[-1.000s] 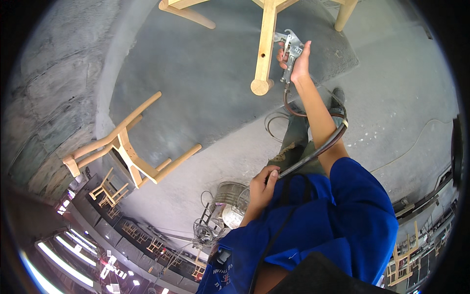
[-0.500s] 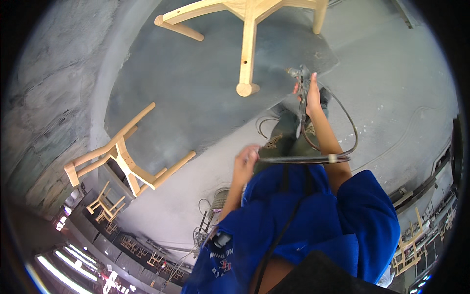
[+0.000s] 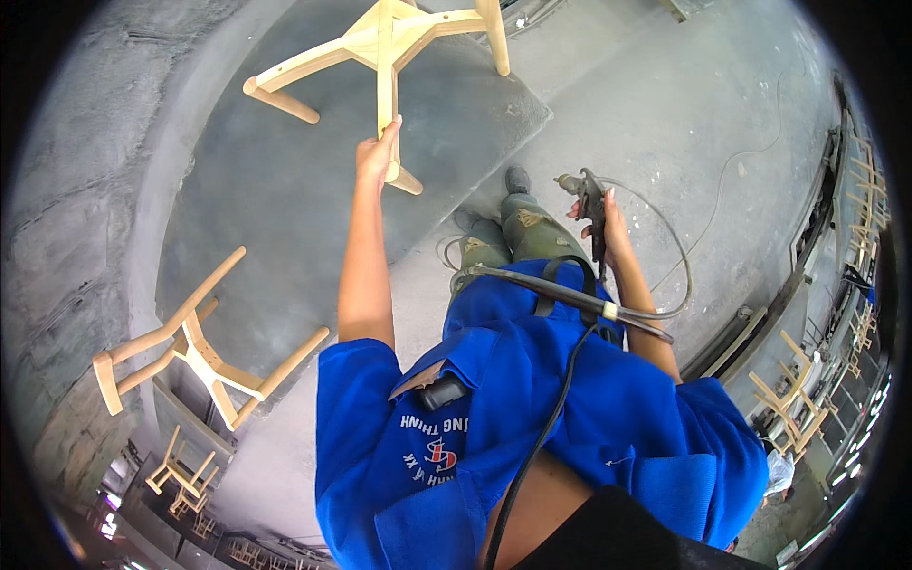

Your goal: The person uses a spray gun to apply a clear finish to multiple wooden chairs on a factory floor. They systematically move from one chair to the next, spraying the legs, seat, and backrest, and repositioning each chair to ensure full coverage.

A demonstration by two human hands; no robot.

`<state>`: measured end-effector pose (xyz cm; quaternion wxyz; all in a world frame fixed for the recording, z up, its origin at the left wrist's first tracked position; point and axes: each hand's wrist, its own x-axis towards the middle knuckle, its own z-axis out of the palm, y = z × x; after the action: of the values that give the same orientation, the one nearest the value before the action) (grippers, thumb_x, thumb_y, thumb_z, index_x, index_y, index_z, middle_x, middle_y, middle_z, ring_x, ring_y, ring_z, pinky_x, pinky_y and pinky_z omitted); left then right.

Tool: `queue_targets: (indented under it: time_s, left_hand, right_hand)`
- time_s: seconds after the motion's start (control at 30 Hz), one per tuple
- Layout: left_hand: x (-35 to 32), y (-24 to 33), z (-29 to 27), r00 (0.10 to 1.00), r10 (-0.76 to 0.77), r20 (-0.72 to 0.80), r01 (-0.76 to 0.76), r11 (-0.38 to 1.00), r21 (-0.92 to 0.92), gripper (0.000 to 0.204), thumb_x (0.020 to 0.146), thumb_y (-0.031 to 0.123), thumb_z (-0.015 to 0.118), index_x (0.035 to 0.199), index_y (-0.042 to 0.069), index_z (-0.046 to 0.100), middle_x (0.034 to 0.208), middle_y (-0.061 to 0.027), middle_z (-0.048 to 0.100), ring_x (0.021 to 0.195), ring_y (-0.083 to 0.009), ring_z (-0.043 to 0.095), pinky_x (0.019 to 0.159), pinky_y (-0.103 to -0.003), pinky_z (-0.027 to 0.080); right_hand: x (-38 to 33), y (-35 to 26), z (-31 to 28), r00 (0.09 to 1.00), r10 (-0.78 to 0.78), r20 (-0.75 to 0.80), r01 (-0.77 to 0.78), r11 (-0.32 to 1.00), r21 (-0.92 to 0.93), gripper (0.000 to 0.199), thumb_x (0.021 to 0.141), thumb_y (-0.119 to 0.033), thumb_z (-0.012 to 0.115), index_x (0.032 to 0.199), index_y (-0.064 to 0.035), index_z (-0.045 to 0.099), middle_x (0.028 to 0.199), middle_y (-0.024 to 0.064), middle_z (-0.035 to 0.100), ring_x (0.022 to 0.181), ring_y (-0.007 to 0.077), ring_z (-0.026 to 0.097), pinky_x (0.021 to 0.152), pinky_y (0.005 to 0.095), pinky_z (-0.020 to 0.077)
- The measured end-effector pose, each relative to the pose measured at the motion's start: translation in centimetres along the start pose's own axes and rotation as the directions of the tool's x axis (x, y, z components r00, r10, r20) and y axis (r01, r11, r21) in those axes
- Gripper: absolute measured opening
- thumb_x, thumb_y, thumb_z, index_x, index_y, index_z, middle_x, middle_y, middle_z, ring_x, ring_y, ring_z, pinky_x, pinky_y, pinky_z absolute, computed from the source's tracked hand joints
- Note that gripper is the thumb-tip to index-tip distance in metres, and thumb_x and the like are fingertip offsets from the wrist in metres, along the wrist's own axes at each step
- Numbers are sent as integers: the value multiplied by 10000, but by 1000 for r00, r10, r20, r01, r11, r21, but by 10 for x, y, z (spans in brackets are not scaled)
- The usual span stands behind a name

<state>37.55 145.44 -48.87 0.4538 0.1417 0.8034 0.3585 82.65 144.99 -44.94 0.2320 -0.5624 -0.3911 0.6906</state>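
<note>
White-lettered blue shirt (image 3: 608, 408), spray gun (image 3: 593, 211)

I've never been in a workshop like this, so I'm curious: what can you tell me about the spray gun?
The spray gun looks metallic, with a dark body and grip and a paler, brassy nozzle. The person's right hand wraps its grip, holding it above the grey floor. The nozzle points toward the person's left, and the grip hangs below. A thin hose arcs from near it around the right forearm. No spray shows at the nozzle; whether the trigger is pressed is unclear.
</note>
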Motion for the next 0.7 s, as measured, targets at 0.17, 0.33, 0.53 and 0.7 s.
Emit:
queue_targets:
  time_s: [0.17,0.33,0.53,0.7]
  left_hand:
    - [-38,-37,7,997,-54,-47,49,992,-113,717,780,546,837,1071,-97,712,971,-122,685,865,-174,633,789,-335,513]
    - [-121,-108,22,978,-172,-117,117,919,-377,584,835,463,826,1047,-71,718,967,-76,676,852,-132,610,766,-300,500]
    - [-194,-159,58,905,-373,-203,182,772,-609,499,893,423,783,1080,-27,680,882,-34,643,824,-155,620,757,-299,509]
    - [-178,-135,82,860,-441,-258,88,626,-775,635,885,494,769,1211,-25,603,1075,-88,622,990,-212,616,827,-369,525]
  right_hand:
    - [13,-25,-12,1000,-1,29,2,999,-38,674,1030,-602,422,1211,16,621,1021,118,703,934,197,697,602,296,537]
    - [30,-52,-8,998,37,58,-27,986,-162,420,961,-387,692,1088,11,656,933,88,710,864,169,692,600,287,532]
    - [56,-71,-19,982,79,169,-23,950,-311,357,992,-378,645,1099,-37,657,949,65,710,873,144,672,612,278,517]
    - [67,-85,-48,971,77,225,-31,979,-203,339,1017,-412,593,1097,-85,631,935,28,690,920,126,660,625,271,488]
